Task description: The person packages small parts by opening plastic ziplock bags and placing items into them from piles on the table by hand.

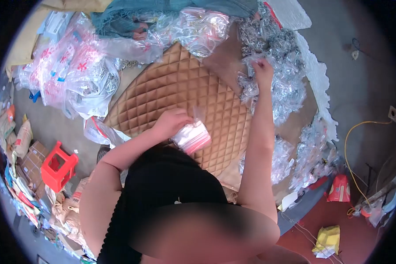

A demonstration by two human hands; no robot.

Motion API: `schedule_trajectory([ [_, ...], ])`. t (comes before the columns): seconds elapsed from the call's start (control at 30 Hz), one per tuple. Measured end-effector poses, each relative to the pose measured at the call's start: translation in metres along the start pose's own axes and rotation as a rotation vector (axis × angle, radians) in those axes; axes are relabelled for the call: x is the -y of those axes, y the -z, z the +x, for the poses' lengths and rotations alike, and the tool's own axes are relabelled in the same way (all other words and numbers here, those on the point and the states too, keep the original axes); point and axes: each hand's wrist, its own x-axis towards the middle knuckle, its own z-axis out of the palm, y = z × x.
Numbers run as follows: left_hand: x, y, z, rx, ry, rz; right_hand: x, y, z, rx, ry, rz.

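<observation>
Far L, brown cartons (32, 157) carry dark print, too small to read, beside a red plastic stool (59, 167) on the grey floor (86, 156). Next, a heap of clear/white plastic bags (90, 83) shows red marks, one like a character; we can't make it out. Mid, a brown diamond-quilted mat (171, 83) lies before us. Over its near edge, our L hand (172, 121) pinches the top of a stack of clear packets (192, 137) w/ pinkish-red edges, no text legible. Our black top (171, 176) has a small white mark, too tiny to ID. To the R, our R hand (262, 69) is at a pile of crinkly clear pkgs (286, 94), fingertips bunched; can't tell if they pinch a pkg. Past that, a ragged white sheet (314, 81) borders the pile. Lower R, a yellow pkt (329, 237) and a red pkt (340, 189) w/ pale markings, unreadable, sit nr a yellow cord (346, 147).
</observation>
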Motion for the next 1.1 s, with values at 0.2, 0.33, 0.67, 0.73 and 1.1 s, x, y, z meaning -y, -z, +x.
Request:
schedule_trajectory([
  [0.2,-0.019,0.019,0.001,0.090,0.311,-0.056,0.053,0.000,-0.057,0.178,-0.137,1.080],
  [0.33,-0.007,0.010,0.011,-0.187,0.146,0.000,0.106,-0.058,-0.064,0.352,0.151,0.780],
  [0.67,0.007,0.068,0.002,-0.348,0.006,0.628,0.079,-0.116,-0.047,0.173,0.087,-0.095],
  [0.73,0.014,0.069,-0.005,-0.256,0.063,0.542,-0.020,-0.141,-0.045,0.048,-0.036,0.613],
  [1.1,-0.013,0.009,-0.002,0.121,-0.058,0.275,0.099,0.022,-0.246,0.439,-0.058,0.202],
])
